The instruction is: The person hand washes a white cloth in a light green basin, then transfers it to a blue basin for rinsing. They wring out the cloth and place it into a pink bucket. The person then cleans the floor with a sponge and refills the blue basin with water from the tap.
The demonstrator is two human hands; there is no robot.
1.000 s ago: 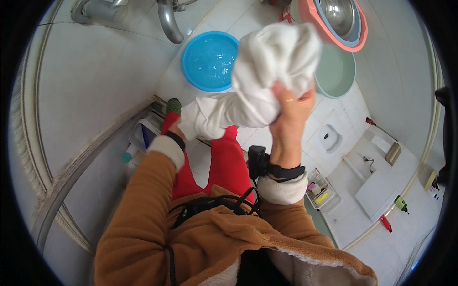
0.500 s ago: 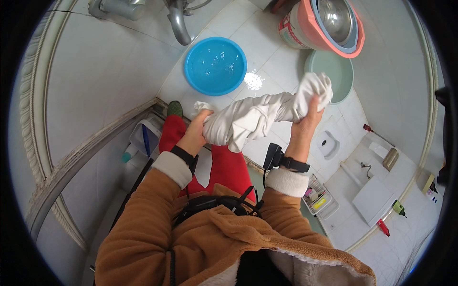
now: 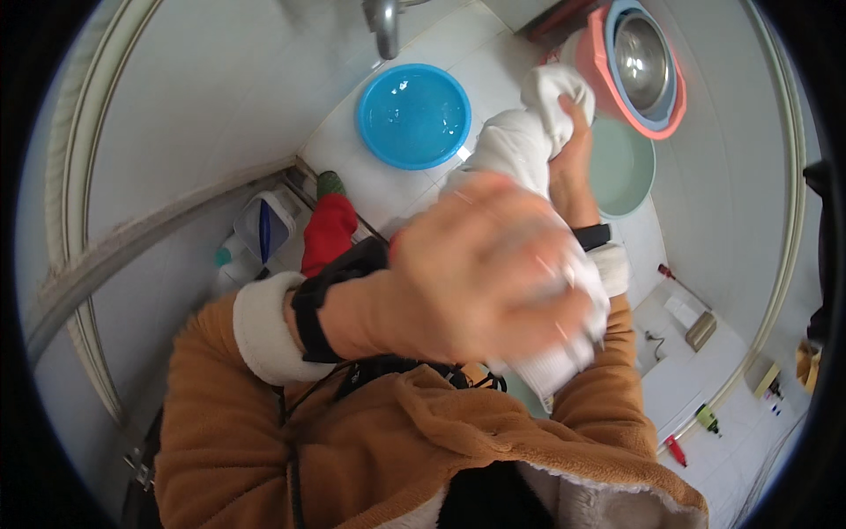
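A white cloth point(image 3: 515, 150), twisted into a thick roll, runs from close to the camera down toward the floor. My left hand point(image 3: 480, 278) is raised near the camera, blurred, and grips the near end of the cloth. My right hand point(image 3: 573, 145) grips the far end, next to a pale green basin point(image 3: 630, 167). Both arms wear brown fleece sleeves with white cuffs and a black wrist band.
A blue basin point(image 3: 414, 115) with water sits on the white tiled floor under a metal tap point(image 3: 383, 26). Stacked pink and blue basins with a steel bowl point(image 3: 643, 66) stand at the upper right. A detergent bottle point(image 3: 260, 234) and red slippers point(image 3: 328, 231) lie below left.
My left hand has risen toward the camera with its end of the cloth. My right hand has moved its end away, so the cloth now runs lengthwise from me.
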